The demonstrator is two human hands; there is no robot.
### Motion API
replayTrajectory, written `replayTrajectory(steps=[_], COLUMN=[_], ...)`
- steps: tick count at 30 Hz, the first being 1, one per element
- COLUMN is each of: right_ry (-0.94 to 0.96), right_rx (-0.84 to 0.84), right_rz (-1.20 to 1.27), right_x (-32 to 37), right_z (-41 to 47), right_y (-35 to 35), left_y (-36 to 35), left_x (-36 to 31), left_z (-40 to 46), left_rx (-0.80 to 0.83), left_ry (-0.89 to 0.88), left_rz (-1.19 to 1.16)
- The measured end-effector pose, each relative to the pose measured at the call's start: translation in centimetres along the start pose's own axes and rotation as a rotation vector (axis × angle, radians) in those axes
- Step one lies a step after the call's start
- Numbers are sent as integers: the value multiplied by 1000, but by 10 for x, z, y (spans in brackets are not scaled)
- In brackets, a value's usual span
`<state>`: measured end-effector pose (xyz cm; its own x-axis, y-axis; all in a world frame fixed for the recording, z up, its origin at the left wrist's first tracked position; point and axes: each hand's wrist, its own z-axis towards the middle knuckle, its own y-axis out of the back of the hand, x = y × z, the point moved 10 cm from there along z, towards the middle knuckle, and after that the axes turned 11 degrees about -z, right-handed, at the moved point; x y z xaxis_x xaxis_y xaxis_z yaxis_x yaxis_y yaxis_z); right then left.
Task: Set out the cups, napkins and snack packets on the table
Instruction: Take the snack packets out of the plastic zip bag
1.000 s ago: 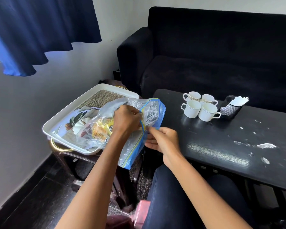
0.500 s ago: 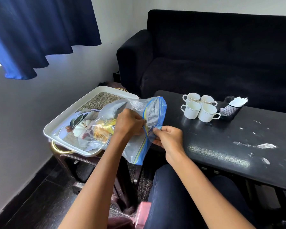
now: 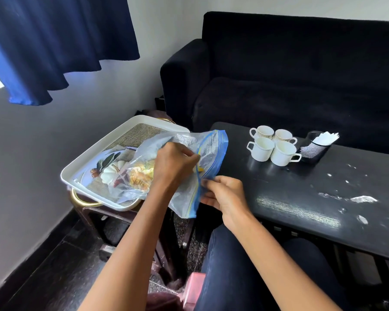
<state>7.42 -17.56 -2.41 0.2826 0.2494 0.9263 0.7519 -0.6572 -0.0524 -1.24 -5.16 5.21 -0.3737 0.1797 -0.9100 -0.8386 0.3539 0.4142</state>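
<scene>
Now the bag [image 3: 209,153] sits a little higher than a second ago, and both hands have closed in on its blue zip edge: the left hand [image 3: 174,163] pinches one lip, the right hand [image 3: 222,194] the other. That suggests it is being opened. Snack packets [image 3: 142,176] remain inside, over the tray [image 3: 94,160]; cups [image 3: 272,144] and napkins [image 3: 325,138] already stand on the table [image 3: 301,198].

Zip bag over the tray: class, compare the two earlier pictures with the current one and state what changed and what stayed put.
Both hands have kept their pinch on the zip bag at its blue seal. The right hand slid up along the seal towards the left hand, and the bag's hanging lower end lifted a little. The four cups, the napkin holder and the white tray did not move.
</scene>
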Motion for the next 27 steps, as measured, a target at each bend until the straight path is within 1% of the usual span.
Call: replayTrajectory(steps=[3,5,10,13,16,19,21,23,25,27], right_ry=[25,36,36,20,-13,-50,-79,-93,-87,-73], right_rx=[-16,-15,-79,-131,-141,-59,30,80,67,46], right_rz=[-17,-29,2,-8,-2,13,-14,-40,-54,-80], right_x=[6,7,2,-3,-9,-10,-10,-11,-12,-12], right_z=[4,5,5,4,2,-4,-10,-15,-17,-16], right_y=[5,8,20,29,31,22,11,2,1,3], left_y=[-17,-23,-14,4,16,13,9,8,1,-12], left_x=[-3,-3,1,7,14,15,13,9,6,9], left_z=[-14,-20,-16,-10,-4,-4,-4,-6,-9,-18], left_rx=[199,258,227,144,89,85,79,68,131,270], left_ry=[82,126,122,117,134,122,108,95,99,147], left_rz=[352,423,322,281,210,182,184,193,267,397])
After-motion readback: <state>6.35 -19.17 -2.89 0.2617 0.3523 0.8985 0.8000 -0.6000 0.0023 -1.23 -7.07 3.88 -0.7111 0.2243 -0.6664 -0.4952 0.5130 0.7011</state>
